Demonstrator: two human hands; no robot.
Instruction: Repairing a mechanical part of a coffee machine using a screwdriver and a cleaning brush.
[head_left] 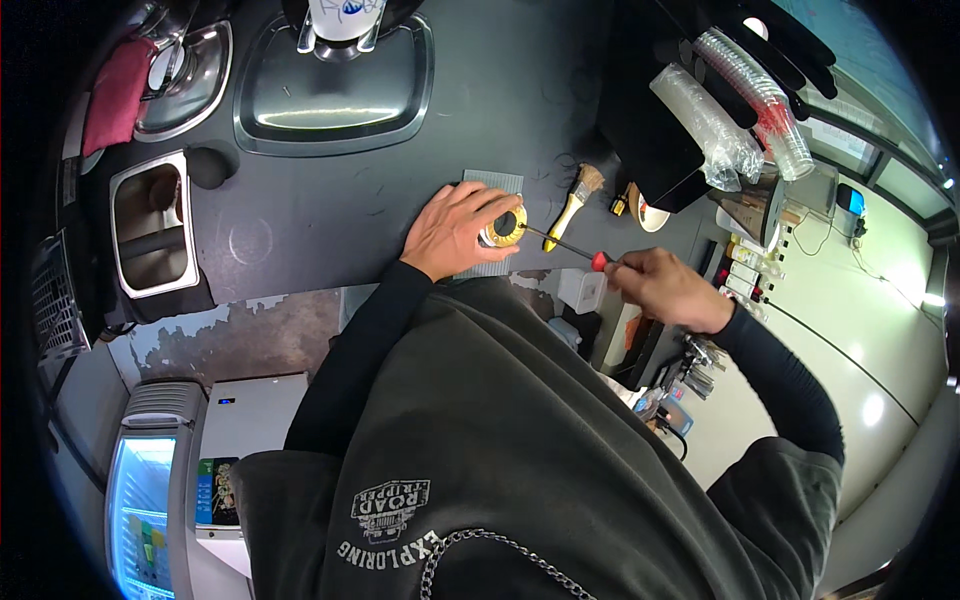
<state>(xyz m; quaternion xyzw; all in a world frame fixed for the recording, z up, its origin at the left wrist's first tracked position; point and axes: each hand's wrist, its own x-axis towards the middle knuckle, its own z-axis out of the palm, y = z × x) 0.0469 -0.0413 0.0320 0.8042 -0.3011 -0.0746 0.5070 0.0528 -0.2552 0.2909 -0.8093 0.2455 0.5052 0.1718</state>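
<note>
My left hand is closed around a round brass-coloured metal part with a dark hole in its middle. The part is held on its side over a grey ribbed mat at the counter's front edge. In my right hand is a screwdriver with a thin dark shaft and a red collar on its handle. Its tip meets the rim of the brass part, or comes very near it. To the right of the mat lies a paintbrush with a pale handle.
Behind my hands stands a drip tray. A steel container is set into the counter at left, with a red cloth beyond. At right are a black box, stacked plastic cups and a small bowl.
</note>
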